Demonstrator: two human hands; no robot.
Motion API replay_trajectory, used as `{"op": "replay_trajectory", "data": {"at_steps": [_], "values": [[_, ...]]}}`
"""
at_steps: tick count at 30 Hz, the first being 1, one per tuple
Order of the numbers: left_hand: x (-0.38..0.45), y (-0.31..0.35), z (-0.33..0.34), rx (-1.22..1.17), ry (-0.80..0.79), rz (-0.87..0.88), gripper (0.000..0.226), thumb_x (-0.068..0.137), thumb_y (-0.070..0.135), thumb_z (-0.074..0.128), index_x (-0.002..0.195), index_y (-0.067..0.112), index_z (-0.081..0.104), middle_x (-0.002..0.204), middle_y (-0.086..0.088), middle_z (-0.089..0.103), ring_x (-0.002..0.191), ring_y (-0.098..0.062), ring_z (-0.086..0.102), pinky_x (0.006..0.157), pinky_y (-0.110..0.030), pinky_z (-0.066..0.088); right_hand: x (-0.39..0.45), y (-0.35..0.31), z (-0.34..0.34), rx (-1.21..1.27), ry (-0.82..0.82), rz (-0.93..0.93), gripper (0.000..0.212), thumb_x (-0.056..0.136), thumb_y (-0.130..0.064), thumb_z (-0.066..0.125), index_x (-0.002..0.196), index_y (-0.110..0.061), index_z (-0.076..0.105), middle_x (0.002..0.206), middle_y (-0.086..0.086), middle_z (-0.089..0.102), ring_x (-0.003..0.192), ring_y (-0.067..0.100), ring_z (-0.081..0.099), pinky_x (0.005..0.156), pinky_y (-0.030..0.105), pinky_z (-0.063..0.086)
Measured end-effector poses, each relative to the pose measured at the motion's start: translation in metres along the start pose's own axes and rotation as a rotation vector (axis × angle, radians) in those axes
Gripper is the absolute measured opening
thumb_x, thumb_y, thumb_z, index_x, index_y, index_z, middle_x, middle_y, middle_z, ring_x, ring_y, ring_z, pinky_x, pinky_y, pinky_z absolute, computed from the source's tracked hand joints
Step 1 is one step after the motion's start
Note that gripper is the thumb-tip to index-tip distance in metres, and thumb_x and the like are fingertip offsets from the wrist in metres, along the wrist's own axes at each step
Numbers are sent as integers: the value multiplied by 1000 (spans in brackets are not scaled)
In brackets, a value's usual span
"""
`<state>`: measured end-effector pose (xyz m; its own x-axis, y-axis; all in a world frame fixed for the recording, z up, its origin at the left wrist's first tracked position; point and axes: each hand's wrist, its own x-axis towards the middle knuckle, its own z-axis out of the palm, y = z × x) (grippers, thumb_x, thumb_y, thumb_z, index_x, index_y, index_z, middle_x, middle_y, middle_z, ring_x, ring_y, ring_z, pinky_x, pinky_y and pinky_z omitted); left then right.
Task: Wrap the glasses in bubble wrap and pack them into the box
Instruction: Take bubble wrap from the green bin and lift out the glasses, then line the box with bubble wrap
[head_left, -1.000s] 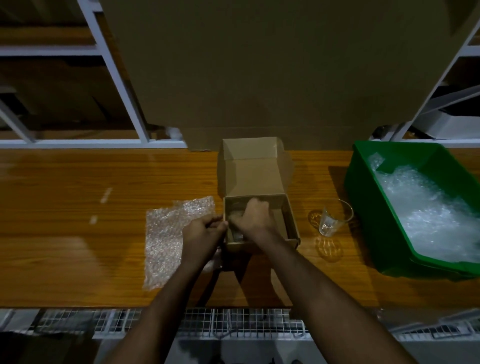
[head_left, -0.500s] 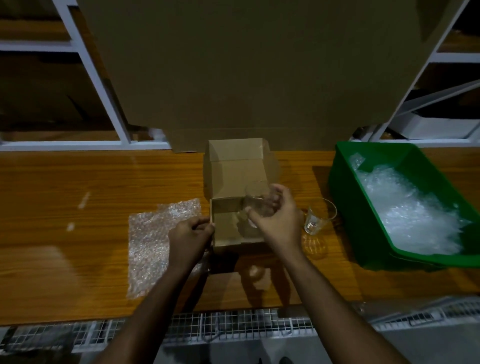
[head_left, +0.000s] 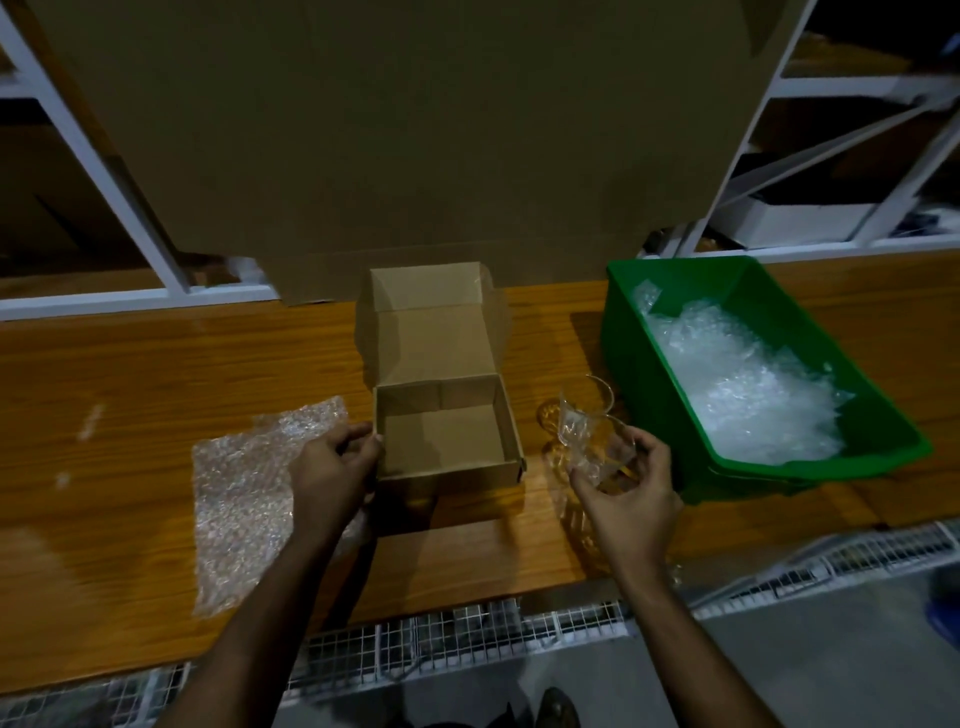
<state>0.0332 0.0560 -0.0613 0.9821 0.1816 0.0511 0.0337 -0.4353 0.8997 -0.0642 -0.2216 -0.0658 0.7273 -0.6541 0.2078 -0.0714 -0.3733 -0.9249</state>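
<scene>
A small cardboard box (head_left: 511, 447) stands open on the wooden table, its lid flap upright behind it and its inside bare. My left hand (head_left: 332, 467) grips the box's left wall. My right hand (head_left: 631, 493) holds a clear glass (head_left: 605, 457) just right of the box, low over the table. A second clear glass (head_left: 574, 415) lies tipped on the table behind it, partly hidden. A flat sheet of bubble wrap (head_left: 244, 488) lies on the table left of the box, partly under my left forearm.
A green plastic bin (head_left: 649, 395) holding loose bubble wrap (head_left: 743, 384) sits at the right, close to my right hand. A large cardboard sheet (head_left: 415, 130) leans behind the box against white shelving. The table's front edge runs over a wire-mesh shelf (head_left: 467, 639).
My right hand lifted a glass out of the box and carried it right, down beside the other glass. My left hand stayed on the box's left wall.
</scene>
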Motion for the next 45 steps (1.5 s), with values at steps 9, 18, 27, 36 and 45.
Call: {"op": "replay_trajectory", "data": {"at_steps": [9,18,27,36,45], "values": [[-1,-1,4,-31,-4,5,27,95,23,66,119,12,71,102,0,72,88,-5,67,75,-31,59,2,13,-1,-26,20,-17,77,62,-20,94,126,-25,53,117,-3,65,99,11,64,74,7,47],[-5,0,6,-72,3,-13,22,97,23,64,116,16,72,98,3,71,87,2,65,69,-23,55,-20,2,4,-94,114,-150,98,64,-13,93,144,-8,38,141,13,48,120,5,47,92,-2,36],[-7,-19,-32,-31,1,-79,20,96,25,65,114,20,73,92,6,75,82,-11,73,74,-43,63,-43,-41,58,-254,77,-564,48,83,-18,72,125,-2,58,126,16,59,120,31,54,101,43,43],[2,-68,-110,379,321,-115,33,95,30,65,123,12,66,110,-11,67,101,-27,62,78,-35,49,-61,-69,142,-168,-565,-597,29,89,-17,70,116,-16,61,103,1,62,94,17,60,74,37,57],[7,-75,-116,851,129,-346,62,77,70,64,110,18,64,127,-16,54,119,-36,49,96,-45,44,-77,-90,170,-164,-548,-638,26,86,-12,73,111,-13,66,101,2,66,91,16,62,72,25,49]]}}
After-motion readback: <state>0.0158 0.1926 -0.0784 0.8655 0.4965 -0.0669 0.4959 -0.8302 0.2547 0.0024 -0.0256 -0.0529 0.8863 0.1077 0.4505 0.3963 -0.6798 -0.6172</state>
